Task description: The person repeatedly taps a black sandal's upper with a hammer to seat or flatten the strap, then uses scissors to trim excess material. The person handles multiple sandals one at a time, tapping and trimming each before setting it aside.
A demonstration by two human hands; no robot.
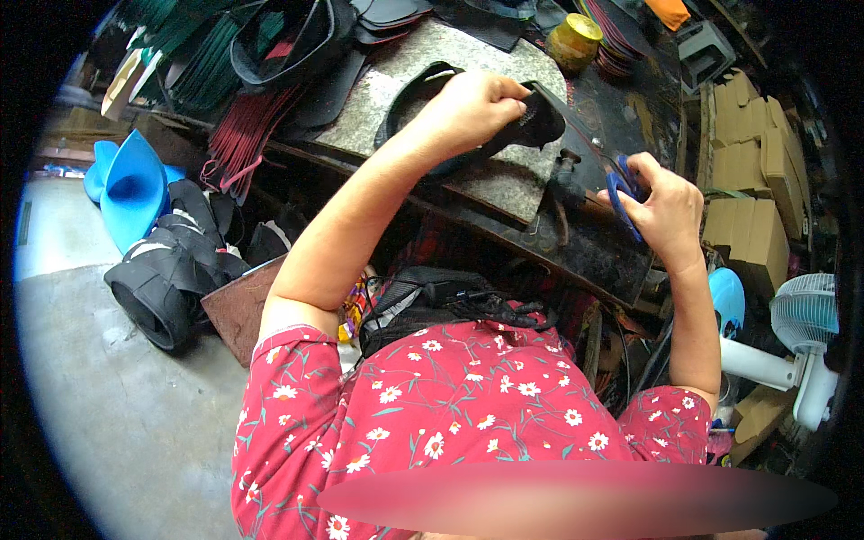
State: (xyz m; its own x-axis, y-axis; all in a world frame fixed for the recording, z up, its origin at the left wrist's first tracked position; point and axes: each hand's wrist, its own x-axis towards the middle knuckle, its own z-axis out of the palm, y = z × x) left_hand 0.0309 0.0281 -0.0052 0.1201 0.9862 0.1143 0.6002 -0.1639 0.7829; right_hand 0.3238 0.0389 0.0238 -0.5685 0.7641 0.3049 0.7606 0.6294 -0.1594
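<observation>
My left hand point(481, 108) is closed on a black curved strip point(537, 117) that looks like a shoe upper. The strip bends round into a loop, part of it hidden behind my wrist, and is held over a grey stone slab point(463, 54) on the workbench. To the right, my right hand point(668, 209) grips scissors by their blue handles point(622, 198). Their thin dark blades point up and left, toward the strip's right end; whether they touch it I cannot tell.
A yellow jar point(574, 43) stands behind the slab. Stacked red-edged sheets point(256, 135) and black looped pieces point(292, 54) crowd the bench's left. Blue foam shapes point(135, 189) and a black bundle point(171, 279) lie left. Cardboard boxes point(747, 225) and a white fan point(804, 324) stand right.
</observation>
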